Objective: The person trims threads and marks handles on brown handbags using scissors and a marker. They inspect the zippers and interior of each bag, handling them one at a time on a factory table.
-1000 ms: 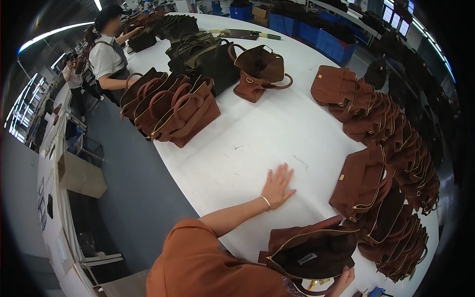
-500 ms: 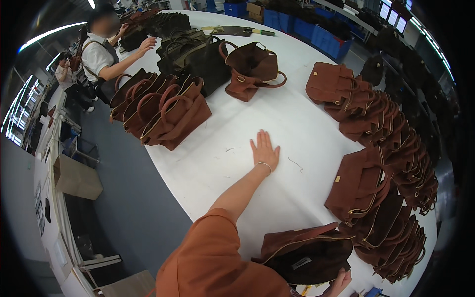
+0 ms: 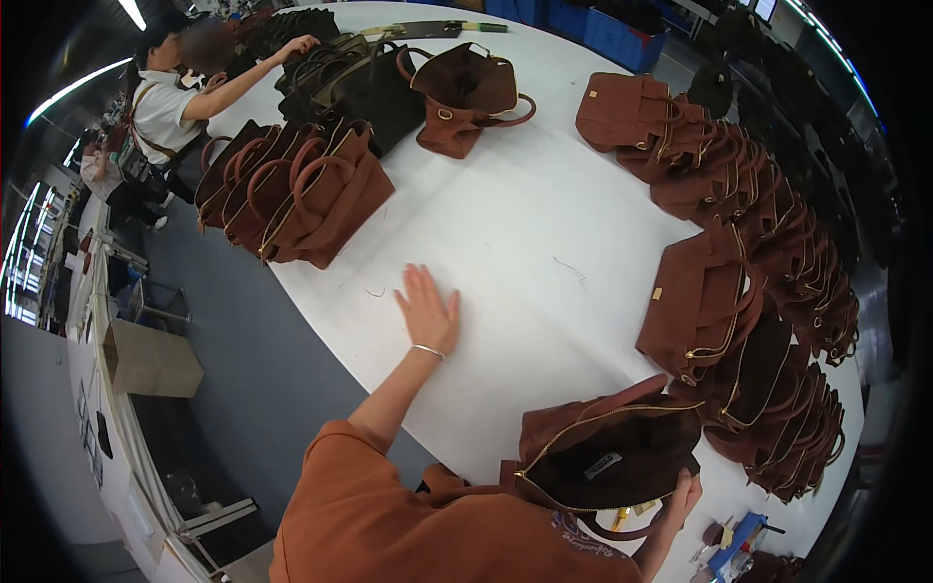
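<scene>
Lying flat on the counter point(image 3: 505, 243), left hand point(image 3: 428, 313), fingers point(image 3: 416, 287) spread, gripping nothing. Gripping the open bag point(image 3: 607, 452) underneath, right hand point(image 3: 683, 493), bag resting near the body, well apart from the left fingers.

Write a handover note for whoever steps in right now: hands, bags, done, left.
Left hand: flat, palm down on the white table, holding nothing.
Right hand: grips the far rim of the open brown handbag at the near table edge; zip open, dark lining showing.
Brown bags stand in a row on the right and a group at far left. A co-worker handles dark bags beyond.
Done: cannot tell.
Left: open bag is not in either row.
</scene>
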`<state>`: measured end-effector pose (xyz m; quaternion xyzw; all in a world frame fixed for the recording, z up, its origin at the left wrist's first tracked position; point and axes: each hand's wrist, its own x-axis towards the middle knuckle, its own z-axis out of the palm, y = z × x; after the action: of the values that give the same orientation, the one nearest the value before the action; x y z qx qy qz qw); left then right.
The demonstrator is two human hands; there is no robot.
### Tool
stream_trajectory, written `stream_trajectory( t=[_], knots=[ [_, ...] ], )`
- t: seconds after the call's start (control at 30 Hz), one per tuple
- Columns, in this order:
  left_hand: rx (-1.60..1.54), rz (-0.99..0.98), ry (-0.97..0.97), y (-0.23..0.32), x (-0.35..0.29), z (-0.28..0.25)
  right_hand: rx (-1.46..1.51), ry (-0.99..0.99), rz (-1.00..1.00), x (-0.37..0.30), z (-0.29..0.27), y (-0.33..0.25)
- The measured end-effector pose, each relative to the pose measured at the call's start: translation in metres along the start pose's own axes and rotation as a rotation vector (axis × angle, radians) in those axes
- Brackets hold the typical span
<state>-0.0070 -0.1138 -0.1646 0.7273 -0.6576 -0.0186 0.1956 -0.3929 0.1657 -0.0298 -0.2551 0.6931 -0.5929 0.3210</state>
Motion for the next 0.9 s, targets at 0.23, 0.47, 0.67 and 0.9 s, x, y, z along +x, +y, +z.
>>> stream_trajectory(
  t=[0.23,0.47,0.67,0.9],
  knots=[
    [-0.202,0.768,-0.441,0.153,-0.057,0.033,-0.037,-0.035,0.011,0.003,-0.002,0.0],
    [-0.1,0.457,-0.318,0.201,0.02,0.083,-0.04,-0.029,0.063,0.006,-0.002,0.007],
    [0.066,0.107,-0.236,0.141,0.063,0.068,-0.095,-0.005,0.158,0.0,0.003,-0.009],
    [0.169,-0.258,-0.124,-0.011,0.08,0.027,-0.091,-0.088,0.053,0.012,-0.013,0.016]
  ],
)
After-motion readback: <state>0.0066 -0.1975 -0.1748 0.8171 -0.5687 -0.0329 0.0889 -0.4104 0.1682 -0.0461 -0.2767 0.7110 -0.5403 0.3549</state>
